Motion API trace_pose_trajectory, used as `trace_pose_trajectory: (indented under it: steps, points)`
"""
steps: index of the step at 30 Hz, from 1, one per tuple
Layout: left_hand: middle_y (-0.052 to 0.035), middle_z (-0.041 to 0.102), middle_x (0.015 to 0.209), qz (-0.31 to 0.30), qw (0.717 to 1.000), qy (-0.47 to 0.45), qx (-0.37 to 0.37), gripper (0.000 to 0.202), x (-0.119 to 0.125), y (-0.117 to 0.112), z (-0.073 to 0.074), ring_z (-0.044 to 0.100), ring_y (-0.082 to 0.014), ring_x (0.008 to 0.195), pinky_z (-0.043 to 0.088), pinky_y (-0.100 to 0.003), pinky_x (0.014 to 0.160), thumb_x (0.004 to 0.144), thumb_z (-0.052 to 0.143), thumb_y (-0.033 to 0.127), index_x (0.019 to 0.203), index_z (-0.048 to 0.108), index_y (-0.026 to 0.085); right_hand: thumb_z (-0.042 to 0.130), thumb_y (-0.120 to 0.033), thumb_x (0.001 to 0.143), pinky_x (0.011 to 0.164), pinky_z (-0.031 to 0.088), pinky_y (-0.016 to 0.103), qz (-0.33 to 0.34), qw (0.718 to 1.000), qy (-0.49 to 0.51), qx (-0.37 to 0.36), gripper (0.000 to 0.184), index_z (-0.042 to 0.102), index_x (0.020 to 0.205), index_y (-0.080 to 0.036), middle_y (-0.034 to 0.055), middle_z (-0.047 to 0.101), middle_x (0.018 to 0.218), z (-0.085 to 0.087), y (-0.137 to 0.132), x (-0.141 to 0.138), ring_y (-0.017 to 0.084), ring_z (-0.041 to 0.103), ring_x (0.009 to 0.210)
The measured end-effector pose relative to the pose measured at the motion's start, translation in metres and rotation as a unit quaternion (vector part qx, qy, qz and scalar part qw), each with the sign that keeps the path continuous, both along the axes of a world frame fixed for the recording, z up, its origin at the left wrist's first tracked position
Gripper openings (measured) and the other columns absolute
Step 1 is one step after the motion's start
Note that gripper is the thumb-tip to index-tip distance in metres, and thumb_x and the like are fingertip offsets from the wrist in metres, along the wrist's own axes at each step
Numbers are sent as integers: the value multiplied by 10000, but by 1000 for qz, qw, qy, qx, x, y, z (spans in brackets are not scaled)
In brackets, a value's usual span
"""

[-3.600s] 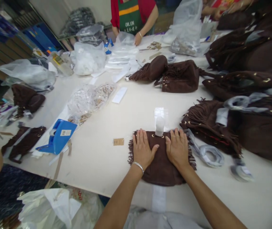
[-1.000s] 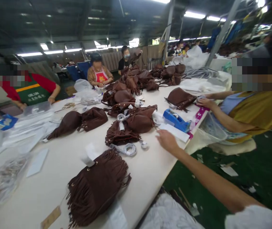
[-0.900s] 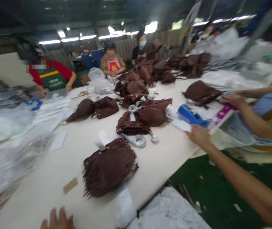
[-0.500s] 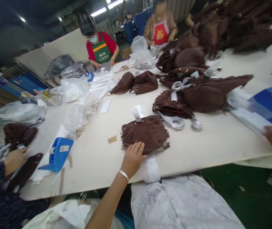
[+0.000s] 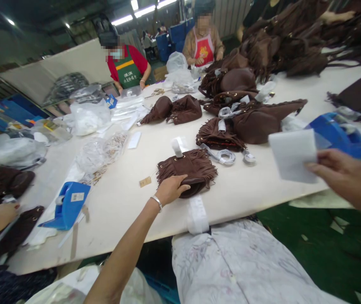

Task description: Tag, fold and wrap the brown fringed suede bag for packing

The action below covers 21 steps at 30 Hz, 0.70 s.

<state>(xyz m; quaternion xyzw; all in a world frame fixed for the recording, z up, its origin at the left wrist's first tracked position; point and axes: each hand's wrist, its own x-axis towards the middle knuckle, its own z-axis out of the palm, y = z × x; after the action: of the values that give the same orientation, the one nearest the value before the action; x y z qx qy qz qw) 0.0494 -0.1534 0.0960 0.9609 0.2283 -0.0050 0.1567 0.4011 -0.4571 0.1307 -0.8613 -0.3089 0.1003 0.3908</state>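
Observation:
A dark brown fringed bag [image 5: 185, 166] lies on the table in front of me, a strip of white wrapping standing up at its top edge. My left hand [image 5: 171, 190] is closed on the bag's lower left edge, thumb and fingers at its smooth curved part; the fingertips are partly hidden. In my right hand [image 5: 341, 169], a white sheet [image 5: 292, 156], thin and folded-looking, is pinched between thumb and fingers above the table's right side. A small tan tag [image 5: 145, 181] lies left of the bag. White wrapping [image 5: 198, 215] hangs over the table edge below it.
Blue tape dispensers stand left [image 5: 74, 202] and right [image 5: 338, 131]. More brown bags [image 5: 256, 122] and wrapped straps [image 5: 226, 157] lie behind. Plastic bags [image 5: 90, 118] lie at the far left. A co-worker's hand [image 5: 1, 217] is at left; two people work across the table.
My right hand has moved inward from the right edge, bringing the white sheet away from the blue dispenser. My left hand has shifted on the bag, whose smooth lower part now shows.

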Motion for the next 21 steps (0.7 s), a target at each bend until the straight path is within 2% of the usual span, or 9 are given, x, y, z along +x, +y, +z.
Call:
trace_pose_trajectory:
  steps: [1, 2, 3, 4, 6, 8, 11, 15, 21]
  points:
    - [-90, 662, 1262, -12, 1000, 4, -9, 498, 0, 2, 1, 637, -241, 1108, 481, -327, 935, 932, 496, 462, 1349, 532, 192, 667, -522, 790, 870, 445, 438, 37, 993, 101, 39, 461, 641, 1140, -223, 155, 670, 1181, -3, 10, -33, 293, 617, 1020]
    - [-91, 658, 1269, -22, 1000, 7, -17, 497, 0, 4, 3, 637, -237, 1108, 479, -322, 938, 943, 471, 458, 1355, 529, 185, 680, -503, 784, 900, 456, 415, 85, 971, 214, 72, 469, 638, 1161, -228, 125, 666, 1206, -8, 20, -68, 289, 607, 1064]
    - [-85, 665, 1259, -33, 999, 11, -24, 482, 0, 6, 4, 642, -227, 1097, 479, -311, 933, 952, 453, 448, 1347, 539, 185, 683, -489, 788, 923, 464, 397, 134, 930, 326, 104, 475, 632, 1188, -237, 96, 660, 1232, -13, 31, -101, 282, 594, 1103]
    - [-73, 681, 1231, -42, 999, 13, -31, 455, 1, 7, 5, 651, -213, 1075, 480, -295, 922, 958, 440, 432, 1325, 561, 192, 673, -482, 807, 928, 472, 385, 183, 889, 409, 87, 476, 628, 1205, -225, 85, 654, 1244, -19, 40, -132, 274, 594, 1109]
    - [-38, 725, 1128, -55, 998, 14, -39, 373, 3, 11, 7, 672, -181, 996, 485, -261, 875, 961, 438, 386, 1231, 632, 215, 691, -463, 803, 790, 514, 312, 241, 826, 506, 60, 471, 637, 1189, -199, 70, 693, 1132, -32, 55, -182, 225, 636, 972]
    - [-20, 748, 999, -54, 998, 11, -32, 297, 7, 14, 9, 680, -168, 900, 487, -251, 813, 947, 466, 341, 1105, 688, 223, 728, -419, 784, 629, 495, 222, 256, 782, 567, 36, 428, 656, 1127, -175, 50, 710, 977, -46, 65, -215, 147, 630, 778]
    - [-35, 738, 906, -32, 999, 3, 0, 237, 15, 18, 10, 669, -179, 843, 478, -271, 777, 923, 508, 314, 1003, 701, 202, 783, -314, 744, 589, 520, 193, 211, 737, 642, 23, 369, 655, 1049, -149, 41, 704, 891, -67, 75, -240, 103, 617, 672]
    - [-61, 715, 870, -3, 998, -10, 56, 178, 22, 20, 9, 658, -211, 855, 470, -305, 779, 903, 554, 295, 977, 669, 181, 775, -190, 752, 655, 602, 257, 125, 693, 709, 49, 275, 636, 971, -97, 108, 725, 871, -89, 97, -254, 153, 692, 697]
    - [-81, 686, 950, -13, 992, -21, 123, 106, 20, 11, 2, 653, -220, 873, 469, -312, 768, 902, 558, 223, 986, 595, 167, 646, -121, 860, 768, 612, 277, 66, 661, 736, 127, 68, 610, 913, -97, 111, 737, 846, -106, 138, -266, 167, 726, 796]
